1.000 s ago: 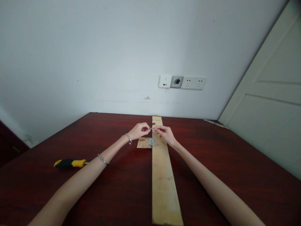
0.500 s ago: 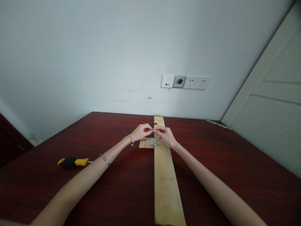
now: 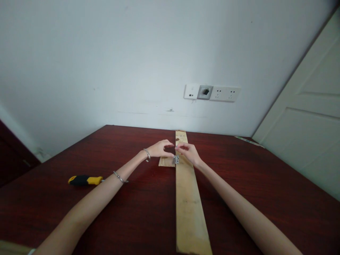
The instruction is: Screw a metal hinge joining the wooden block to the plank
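Note:
A metal hinge [image 3: 176,160] lies across the joint between a long pale wooden board [image 3: 189,205] and a short wooden piece [image 3: 166,162] on its left. My left hand [image 3: 159,148] is open just above the short piece, thumb and fingers apart, with the thumb close to the hinge's left leaf. Over the board, beyond the hinge, my right hand [image 3: 190,152] is closed in a pinch. Something tiny shows at its fingertips, too small to make out.
A screwdriver [image 3: 85,180] with a yellow and black handle lies left on the dark red table [image 3: 127,219], its shaft partly behind my left forearm. A white wall with sockets [image 3: 225,94] rises behind the table; a pale panelled door [image 3: 313,117] stands at right.
My left thumb and fingers have spread apart and come away from the right fingertips, the thumb lowering toward the hinge. My right hand keeps its pinch. The view has shifted slightly.

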Tool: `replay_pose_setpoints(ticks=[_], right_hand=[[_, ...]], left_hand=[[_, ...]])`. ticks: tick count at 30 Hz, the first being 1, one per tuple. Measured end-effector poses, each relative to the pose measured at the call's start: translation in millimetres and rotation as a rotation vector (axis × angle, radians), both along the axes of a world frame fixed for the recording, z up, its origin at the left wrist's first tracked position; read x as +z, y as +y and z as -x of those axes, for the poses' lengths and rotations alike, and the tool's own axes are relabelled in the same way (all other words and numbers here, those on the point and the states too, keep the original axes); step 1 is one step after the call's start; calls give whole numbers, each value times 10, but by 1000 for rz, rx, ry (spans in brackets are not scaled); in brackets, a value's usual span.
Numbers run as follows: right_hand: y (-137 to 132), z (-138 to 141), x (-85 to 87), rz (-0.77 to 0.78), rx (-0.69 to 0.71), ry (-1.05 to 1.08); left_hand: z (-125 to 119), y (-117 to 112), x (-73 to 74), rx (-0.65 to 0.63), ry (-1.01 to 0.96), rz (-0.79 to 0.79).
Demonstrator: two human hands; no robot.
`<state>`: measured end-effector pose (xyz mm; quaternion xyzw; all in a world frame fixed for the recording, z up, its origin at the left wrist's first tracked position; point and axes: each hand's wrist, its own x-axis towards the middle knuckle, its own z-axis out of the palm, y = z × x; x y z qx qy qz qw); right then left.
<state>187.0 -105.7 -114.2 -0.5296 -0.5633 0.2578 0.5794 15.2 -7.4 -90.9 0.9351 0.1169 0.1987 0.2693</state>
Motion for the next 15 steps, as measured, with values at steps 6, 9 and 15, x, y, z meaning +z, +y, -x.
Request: replay_pose_setpoints(ticks=[6,9,15], right_hand=[[-15,2,-73,40,66,-81],[-30,11,-102,54,112,-122],[-31,-12,-121,-9,157,-260]], left_hand=[[-19,-8,-134,10,343,-162],[-59,-48,-181,2,410,-215],[-85,-56,-204,21,425,-274]])
